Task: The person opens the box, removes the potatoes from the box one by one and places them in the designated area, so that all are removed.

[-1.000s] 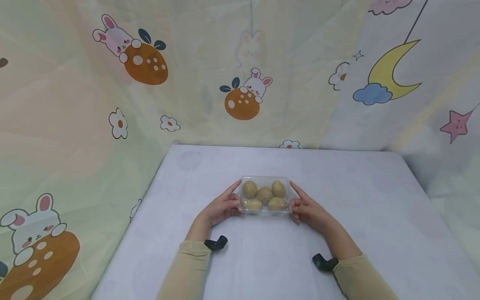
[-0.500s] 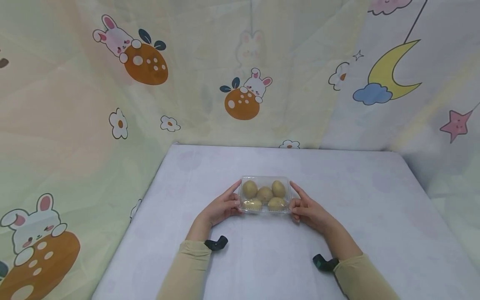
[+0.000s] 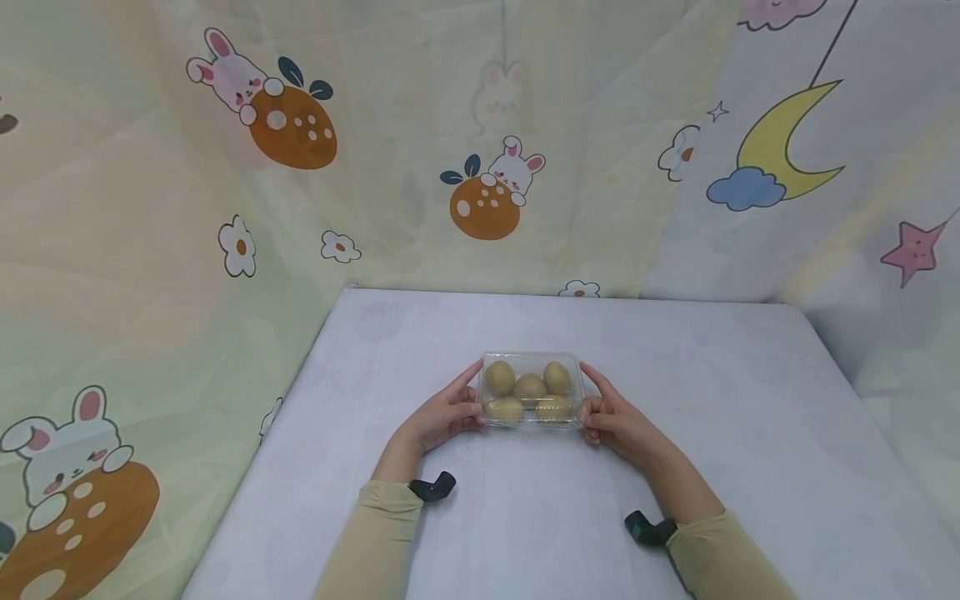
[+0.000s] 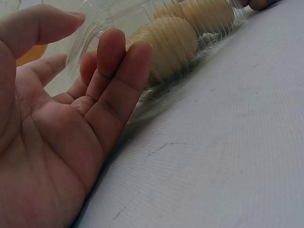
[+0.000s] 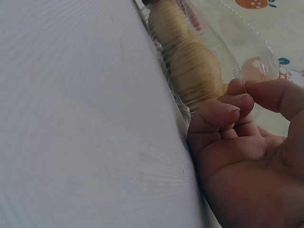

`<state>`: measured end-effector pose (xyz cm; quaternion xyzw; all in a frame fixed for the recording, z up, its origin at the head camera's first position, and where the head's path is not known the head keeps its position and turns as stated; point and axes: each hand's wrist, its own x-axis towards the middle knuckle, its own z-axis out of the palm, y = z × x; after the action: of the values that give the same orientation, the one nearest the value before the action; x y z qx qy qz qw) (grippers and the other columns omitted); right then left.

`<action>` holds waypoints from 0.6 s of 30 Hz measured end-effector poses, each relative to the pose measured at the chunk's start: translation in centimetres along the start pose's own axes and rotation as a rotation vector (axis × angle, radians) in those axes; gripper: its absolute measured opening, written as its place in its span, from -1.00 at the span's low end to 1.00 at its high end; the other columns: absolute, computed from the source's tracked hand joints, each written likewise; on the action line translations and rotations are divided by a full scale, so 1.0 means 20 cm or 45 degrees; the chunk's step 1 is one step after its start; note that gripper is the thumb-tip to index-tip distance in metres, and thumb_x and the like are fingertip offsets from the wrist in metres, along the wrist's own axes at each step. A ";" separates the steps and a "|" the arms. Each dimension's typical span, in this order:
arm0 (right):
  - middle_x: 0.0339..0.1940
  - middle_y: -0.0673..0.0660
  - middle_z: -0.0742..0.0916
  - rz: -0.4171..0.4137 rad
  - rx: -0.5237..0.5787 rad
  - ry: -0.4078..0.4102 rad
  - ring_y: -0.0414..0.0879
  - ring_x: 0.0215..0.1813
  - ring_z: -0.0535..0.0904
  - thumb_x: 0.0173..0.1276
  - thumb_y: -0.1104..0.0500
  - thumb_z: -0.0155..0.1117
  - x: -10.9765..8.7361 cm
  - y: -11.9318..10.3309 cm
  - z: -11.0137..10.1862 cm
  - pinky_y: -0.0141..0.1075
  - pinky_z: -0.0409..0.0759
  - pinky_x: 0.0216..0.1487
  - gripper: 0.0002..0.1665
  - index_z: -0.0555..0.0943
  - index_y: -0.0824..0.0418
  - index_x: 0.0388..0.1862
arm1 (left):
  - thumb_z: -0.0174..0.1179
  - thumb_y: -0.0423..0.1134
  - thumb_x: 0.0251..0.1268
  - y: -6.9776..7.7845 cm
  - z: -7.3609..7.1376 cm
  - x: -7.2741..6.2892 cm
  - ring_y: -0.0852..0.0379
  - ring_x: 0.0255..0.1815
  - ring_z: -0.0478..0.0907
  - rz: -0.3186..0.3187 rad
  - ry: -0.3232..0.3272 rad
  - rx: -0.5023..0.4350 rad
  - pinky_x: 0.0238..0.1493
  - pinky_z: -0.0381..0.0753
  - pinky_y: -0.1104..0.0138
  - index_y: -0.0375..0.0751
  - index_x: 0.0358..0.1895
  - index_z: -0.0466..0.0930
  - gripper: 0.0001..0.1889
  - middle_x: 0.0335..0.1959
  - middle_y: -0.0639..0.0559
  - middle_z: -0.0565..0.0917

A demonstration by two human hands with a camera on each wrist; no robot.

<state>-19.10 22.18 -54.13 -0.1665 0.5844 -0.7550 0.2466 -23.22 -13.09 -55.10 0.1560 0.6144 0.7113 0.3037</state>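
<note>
We're bracketing the clear box end to end — left hand touching loosely, right hand maybe pinching (can't tell) — likely steadying the potatoes.

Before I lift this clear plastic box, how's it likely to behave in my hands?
The clear plastic box will probably flex if squeezed, since its ribbed, see-through walls look thin. The rounded brownish items inside show some gaps between them, so they may roll if it tilts. Its glossy surface could be a bit slippery.
</note>
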 end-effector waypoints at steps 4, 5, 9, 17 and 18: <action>-0.39 -0.09 0.58 0.035 -0.039 0.031 -0.23 -0.46 0.44 0.43 0.44 0.01 0.00 0.00 0.00 -0.41 0.52 -0.40 0.07 -0.33 -0.11 0.63 | 0.13 -0.35 0.39 0.00 0.00 0.00 0.09 -0.20 0.62 -0.009 0.010 0.001 0.05 0.68 0.15 0.40 0.57 -0.06 -0.16 -0.19 0.03 0.47; -0.39 -0.08 0.58 0.045 -0.062 0.043 -0.22 -0.46 0.44 0.43 0.43 0.04 0.00 -0.01 0.00 -0.41 0.53 -0.40 0.08 -0.32 -0.13 0.63 | 0.13 -0.35 0.39 0.00 0.00 0.00 0.09 -0.20 0.62 -0.008 0.010 0.001 0.05 0.68 0.14 0.40 0.56 -0.06 -0.16 -0.18 0.02 0.47; -0.34 0.01 0.59 0.091 -0.232 0.123 -0.17 -0.44 0.49 0.42 0.33 0.15 0.00 -0.02 0.00 -0.38 0.59 -0.38 0.07 -0.22 -0.23 0.62 | 0.12 -0.36 0.40 0.00 0.00 0.00 0.10 -0.19 0.62 0.004 0.004 0.005 0.05 0.68 0.15 0.38 0.57 -0.07 -0.16 -0.19 0.03 0.46; -0.15 0.16 0.63 0.121 -0.730 0.346 -0.02 -0.34 0.56 0.39 0.19 0.25 0.00 -0.04 -0.03 -0.28 0.61 -0.38 -0.08 0.05 -0.28 0.58 | 0.10 -0.38 0.42 0.00 0.01 0.00 0.10 -0.20 0.62 0.002 0.012 0.000 0.05 0.68 0.15 0.39 0.57 -0.07 -0.17 -0.18 0.04 0.46; -0.13 0.16 0.63 0.112 -0.788 0.365 -0.03 -0.33 0.57 0.39 0.18 0.26 0.00 -0.04 -0.03 -0.28 0.61 -0.38 -0.09 0.08 -0.28 0.57 | 0.09 -0.39 0.42 0.00 0.01 0.00 0.10 -0.20 0.62 0.002 0.012 0.000 0.05 0.68 0.14 0.39 0.57 -0.07 -0.17 -0.17 0.03 0.45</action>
<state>-19.52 22.82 -53.50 -0.1002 0.8210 -0.5464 0.1319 -23.09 -13.02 -55.05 0.1532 0.6158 0.7122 0.3002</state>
